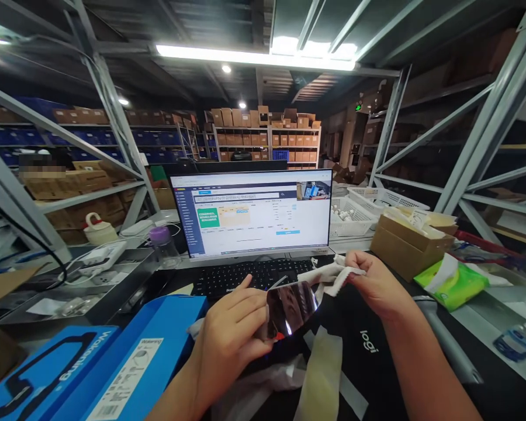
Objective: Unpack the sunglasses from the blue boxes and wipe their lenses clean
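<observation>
A dark panel [291, 310] is gleaming mirror-smooth, while matt white cloth [333, 279] is creasing at the panel's upper right, a smooth blue cardboard box [166, 327] is looking satiny to its left, and a green plastic packet [458, 289] is shining far right of it.

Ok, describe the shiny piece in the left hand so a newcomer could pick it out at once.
Start at the lit monitor and drop to the black keyboard below it. Just in front, the left hand holds the shiny piece. Its dark, mirror-like face sets it apart from the white cloth in the right hand beside it.
</observation>
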`<act>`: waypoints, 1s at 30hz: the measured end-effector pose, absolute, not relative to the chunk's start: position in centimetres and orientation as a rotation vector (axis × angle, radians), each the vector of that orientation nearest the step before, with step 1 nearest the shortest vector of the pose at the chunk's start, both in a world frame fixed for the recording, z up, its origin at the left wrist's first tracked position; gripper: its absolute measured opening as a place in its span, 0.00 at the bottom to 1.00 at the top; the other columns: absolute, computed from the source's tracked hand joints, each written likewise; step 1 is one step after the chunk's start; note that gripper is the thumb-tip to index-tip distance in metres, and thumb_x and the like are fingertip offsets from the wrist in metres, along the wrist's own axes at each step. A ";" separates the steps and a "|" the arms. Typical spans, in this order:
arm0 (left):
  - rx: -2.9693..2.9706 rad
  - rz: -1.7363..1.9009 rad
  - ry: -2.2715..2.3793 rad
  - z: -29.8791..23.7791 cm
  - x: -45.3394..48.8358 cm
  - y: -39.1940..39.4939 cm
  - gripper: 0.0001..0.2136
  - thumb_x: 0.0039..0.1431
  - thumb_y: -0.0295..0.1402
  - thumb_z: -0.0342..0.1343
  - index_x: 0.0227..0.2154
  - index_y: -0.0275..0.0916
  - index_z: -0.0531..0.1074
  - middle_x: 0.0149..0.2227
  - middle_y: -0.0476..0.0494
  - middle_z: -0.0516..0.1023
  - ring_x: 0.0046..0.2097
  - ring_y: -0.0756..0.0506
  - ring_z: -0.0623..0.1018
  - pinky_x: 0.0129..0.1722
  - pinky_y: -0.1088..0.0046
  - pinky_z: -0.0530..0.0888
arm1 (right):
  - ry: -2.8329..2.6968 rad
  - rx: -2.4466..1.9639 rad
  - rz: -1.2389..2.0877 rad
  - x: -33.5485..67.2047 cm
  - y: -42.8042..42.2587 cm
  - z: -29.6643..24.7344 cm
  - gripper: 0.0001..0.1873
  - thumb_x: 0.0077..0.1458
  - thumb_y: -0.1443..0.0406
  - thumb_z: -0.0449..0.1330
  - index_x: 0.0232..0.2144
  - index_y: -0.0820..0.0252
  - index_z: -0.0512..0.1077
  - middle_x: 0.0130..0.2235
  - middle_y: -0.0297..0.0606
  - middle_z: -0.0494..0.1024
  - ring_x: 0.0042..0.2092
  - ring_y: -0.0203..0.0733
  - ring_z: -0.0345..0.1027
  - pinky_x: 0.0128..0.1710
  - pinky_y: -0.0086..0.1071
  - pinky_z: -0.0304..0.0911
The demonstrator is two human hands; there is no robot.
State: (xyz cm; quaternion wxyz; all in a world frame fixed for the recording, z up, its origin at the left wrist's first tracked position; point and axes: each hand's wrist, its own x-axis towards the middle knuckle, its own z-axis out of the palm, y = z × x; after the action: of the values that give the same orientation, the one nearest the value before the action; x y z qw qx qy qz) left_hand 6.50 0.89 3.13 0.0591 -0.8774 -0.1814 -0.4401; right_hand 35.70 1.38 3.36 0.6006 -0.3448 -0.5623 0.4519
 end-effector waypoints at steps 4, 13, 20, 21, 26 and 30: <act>-2.356 -1.492 -0.772 2.8 6.9 0.0 0.03 0.56 0.26 0.59 0.29 0.39 0.71 0.31 0.46 0.78 0.36 0.47 0.78 0.57 0.54 0.74 | -1.275 -0.753 1.106 35.8 0.8 3.0 0.32 0.38 0.47 0.74 0.21 0.57 0.57 0.21 0.25 0.59 0.23 0.31 0.48 0.22 0.25 0.46; -2.018 -1.424 -0.966 1.0 7.9 -1.0 0.06 0.61 0.31 0.59 0.29 0.38 0.70 0.30 0.47 0.77 0.35 0.45 0.77 0.46 0.64 0.76 | -0.889 -0.650 1.327 27.4 0.0 2.1 0.28 0.38 0.55 0.77 0.21 0.58 0.60 0.21 0.26 0.63 0.22 0.30 0.52 0.20 0.23 0.50; -1.909 -1.367 -0.873 0.3 9.5 -1.2 0.10 0.63 0.37 0.59 0.32 0.35 0.73 0.32 0.44 0.81 0.33 0.43 0.79 0.38 0.66 0.74 | -0.696 -0.454 1.356 23.0 -1.6 1.3 0.14 0.50 0.59 0.72 0.29 0.57 0.70 0.29 0.30 0.72 0.28 0.33 0.64 0.29 0.27 0.64; -1.910 -1.374 -0.866 0.3 9.6 -1.3 0.10 0.63 0.37 0.59 0.31 0.35 0.73 0.31 0.44 0.81 0.32 0.43 0.79 0.38 0.66 0.74 | -0.672 -0.453 1.358 23.2 -1.5 1.3 0.13 0.51 0.58 0.71 0.31 0.57 0.72 0.32 0.32 0.75 0.31 0.35 0.67 0.32 0.29 0.67; -1.919 -1.403 -0.879 0.3 9.6 -1.6 0.09 0.61 0.35 0.61 0.30 0.35 0.73 0.31 0.45 0.81 0.32 0.45 0.79 0.41 0.66 0.74 | -0.634 -0.498 1.312 25.1 -0.2 1.2 0.15 0.52 0.54 0.69 0.37 0.57 0.76 0.40 0.39 0.80 0.43 0.46 0.73 0.43 0.39 0.70; -1.917 -1.374 -0.906 -0.1 9.8 -1.4 0.09 0.62 0.35 0.60 0.30 0.34 0.74 0.31 0.44 0.81 0.32 0.44 0.79 0.40 0.65 0.74 | -0.725 -0.471 1.281 24.7 -1.1 0.6 0.14 0.56 0.52 0.66 0.34 0.56 0.75 0.36 0.36 0.79 0.40 0.41 0.73 0.44 0.36 0.70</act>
State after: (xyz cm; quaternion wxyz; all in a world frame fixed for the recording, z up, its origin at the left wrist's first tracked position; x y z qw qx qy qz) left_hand 9.75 -1.41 -0.12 0.3027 -0.7231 -0.3417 -0.5184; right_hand 24.69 -1.05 0.65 0.7162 -0.2127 -0.3273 0.5785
